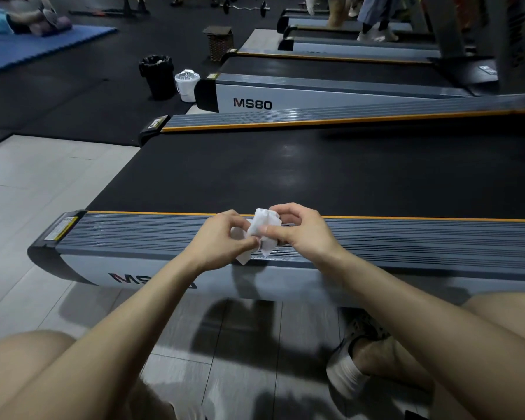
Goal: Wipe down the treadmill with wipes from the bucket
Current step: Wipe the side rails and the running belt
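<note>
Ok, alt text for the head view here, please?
The left hand and right hand both pinch a crumpled white wipe over the grey ribbed side rail of a black-belted treadmill. A white plastic bucket stands beside a black bin farther off.

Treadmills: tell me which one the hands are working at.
The nearest treadmill: the left hand and right hand pinch the white wipe over its ribbed grey side rail. The others lie beyond its black belt.
</note>
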Demonstrator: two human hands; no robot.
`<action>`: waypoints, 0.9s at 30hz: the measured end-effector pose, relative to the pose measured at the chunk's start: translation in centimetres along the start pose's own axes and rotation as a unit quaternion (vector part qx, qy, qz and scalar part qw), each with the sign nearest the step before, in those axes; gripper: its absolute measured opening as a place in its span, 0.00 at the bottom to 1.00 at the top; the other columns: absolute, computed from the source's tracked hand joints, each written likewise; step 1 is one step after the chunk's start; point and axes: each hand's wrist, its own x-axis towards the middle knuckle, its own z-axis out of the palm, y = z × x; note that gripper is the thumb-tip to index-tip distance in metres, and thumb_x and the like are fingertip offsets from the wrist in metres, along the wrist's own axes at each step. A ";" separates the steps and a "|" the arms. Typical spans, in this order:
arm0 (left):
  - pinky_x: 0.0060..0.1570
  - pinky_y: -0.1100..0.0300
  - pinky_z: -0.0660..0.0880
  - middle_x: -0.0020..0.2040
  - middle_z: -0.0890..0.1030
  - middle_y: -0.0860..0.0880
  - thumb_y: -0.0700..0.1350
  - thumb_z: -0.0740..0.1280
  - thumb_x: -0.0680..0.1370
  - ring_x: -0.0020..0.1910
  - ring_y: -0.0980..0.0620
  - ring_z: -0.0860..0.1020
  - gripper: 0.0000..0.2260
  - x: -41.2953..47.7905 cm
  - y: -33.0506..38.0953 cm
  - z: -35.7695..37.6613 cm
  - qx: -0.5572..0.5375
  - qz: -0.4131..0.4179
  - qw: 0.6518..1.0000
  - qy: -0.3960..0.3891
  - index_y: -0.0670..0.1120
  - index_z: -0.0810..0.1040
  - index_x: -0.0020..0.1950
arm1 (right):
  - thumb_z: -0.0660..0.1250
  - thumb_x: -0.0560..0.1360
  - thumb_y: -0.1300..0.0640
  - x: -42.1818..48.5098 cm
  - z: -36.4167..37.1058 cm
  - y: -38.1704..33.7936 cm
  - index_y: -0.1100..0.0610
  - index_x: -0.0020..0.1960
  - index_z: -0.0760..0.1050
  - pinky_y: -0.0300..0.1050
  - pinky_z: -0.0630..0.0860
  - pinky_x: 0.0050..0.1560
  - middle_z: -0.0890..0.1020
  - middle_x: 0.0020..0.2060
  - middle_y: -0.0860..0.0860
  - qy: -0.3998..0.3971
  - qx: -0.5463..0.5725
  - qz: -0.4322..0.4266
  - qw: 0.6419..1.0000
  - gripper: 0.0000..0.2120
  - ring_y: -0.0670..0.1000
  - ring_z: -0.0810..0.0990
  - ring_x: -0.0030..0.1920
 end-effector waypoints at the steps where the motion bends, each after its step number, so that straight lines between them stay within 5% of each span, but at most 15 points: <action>1: 0.45 0.54 0.72 0.50 0.80 0.56 0.59 0.72 0.74 0.49 0.56 0.79 0.09 0.0 0.0 0.0 -0.002 -0.002 1.000 0.003 0.56 0.86 0.46 | 0.84 0.71 0.58 0.0 0.1 0.0 0.54 0.58 0.84 0.50 0.86 0.49 0.89 0.49 0.53 -0.003 -0.002 0.004 1.000 0.18 0.53 0.88 0.48; 7: 0.49 0.54 0.74 0.52 0.80 0.53 0.50 0.69 0.82 0.53 0.52 0.80 0.06 0.2 -1.2 -0.4 0.050 -0.003 0.999 0.004 0.56 0.86 0.50 | 0.79 0.70 0.58 0.9 -0.2 0.1 0.50 0.49 0.85 0.58 0.84 0.58 0.89 0.43 0.49 0.073 -0.063 0.014 0.995 0.09 0.52 0.88 0.48; 10: 0.53 0.52 0.77 0.58 0.83 0.48 0.39 0.65 0.81 0.58 0.45 0.81 0.15 0.0 -2.5 -1.5 0.103 -0.024 0.993 0.043 0.53 0.82 0.64 | 0.76 0.70 0.57 1.2 -0.4 -0.1 0.48 0.47 0.85 0.57 0.85 0.52 0.87 0.39 0.49 0.092 -0.119 -0.008 0.989 0.08 0.52 0.86 0.43; 14: 0.58 0.48 0.79 0.61 0.84 0.44 0.38 0.65 0.79 0.61 0.41 0.81 0.26 -1.3 -3.7 -3.3 0.117 -0.048 0.989 0.071 0.49 0.73 0.77 | 0.74 0.72 0.55 1.5 1.2 -0.9 0.46 0.48 0.83 0.50 0.82 0.46 0.84 0.38 0.44 0.059 -0.173 -0.058 0.982 0.06 0.45 0.83 0.40; 17: 0.52 0.49 0.78 0.56 0.80 0.47 0.37 0.65 0.78 0.57 0.41 0.81 0.17 -2.7 -5.0 -4.6 0.175 -0.066 0.980 0.065 0.50 0.84 0.63 | 0.72 0.74 0.57 1.5 3.3 -1.6 0.46 0.50 0.83 0.42 0.81 0.44 0.85 0.39 0.43 0.015 -0.205 -0.097 0.974 0.07 0.41 0.82 0.39; 20: 0.43 0.52 0.74 0.51 0.78 0.51 0.38 0.64 0.77 0.50 0.43 0.80 0.13 -4.9 -6.1 -5.9 0.225 -0.085 0.969 0.061 0.54 0.84 0.51 | 0.73 0.75 0.56 1.4 5.7 -1.8 0.46 0.51 0.85 0.34 0.76 0.40 0.85 0.40 0.42 -0.027 -0.251 -0.124 0.960 0.07 0.38 0.80 0.39; 24: 0.40 0.53 0.75 0.46 0.83 0.49 0.43 0.59 0.71 0.46 0.42 0.81 0.13 -7.9 -8.1 -7.9 0.242 -0.108 0.963 0.055 0.50 0.83 0.46 | 0.74 0.75 0.53 1.4 8.9 -2.4 0.47 0.53 0.86 0.29 0.69 0.38 0.84 0.39 0.39 -0.059 -0.300 -0.147 0.941 0.07 0.34 0.79 0.39; 27: 0.41 0.54 0.80 0.42 0.86 0.48 0.42 0.63 0.72 0.44 0.44 0.84 0.11 -9.7 -10.2 -9.4 0.213 -0.143 0.965 0.050 0.49 0.86 0.44 | 0.74 0.74 0.53 1.3 11.1 -3.8 0.48 0.54 0.86 0.36 0.69 0.41 0.83 0.40 0.41 -0.085 -0.336 -0.169 0.922 0.09 0.38 0.78 0.40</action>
